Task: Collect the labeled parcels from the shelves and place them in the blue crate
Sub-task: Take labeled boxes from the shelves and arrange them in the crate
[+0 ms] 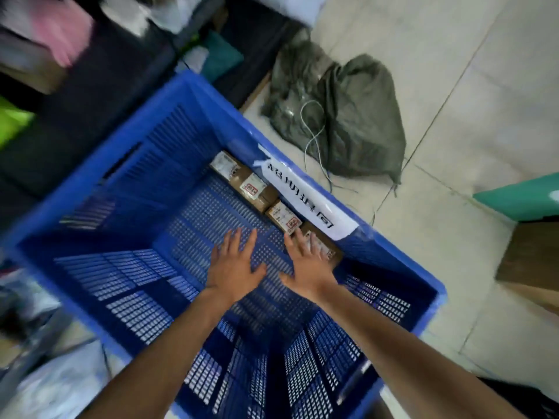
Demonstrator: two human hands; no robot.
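Our forearms reach down into the blue crate (187, 86), both hands empty with fingers spread. We hold our left hand (234, 267) flat above the mesh floor; our right hand (305, 264) touches the nearest of the labeled parcels (245, 181), lined along the crate's right wall beneath a white paper sign (305, 198).

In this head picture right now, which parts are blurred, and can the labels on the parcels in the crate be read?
Head view: the shelves at upper left are smeared by motion blur; the blue crate walls splay from wide-angle distortion; the parcels and both open hands, left hand and right hand, are fairly sharp, but the label print is too small to read; light is even, without glare.
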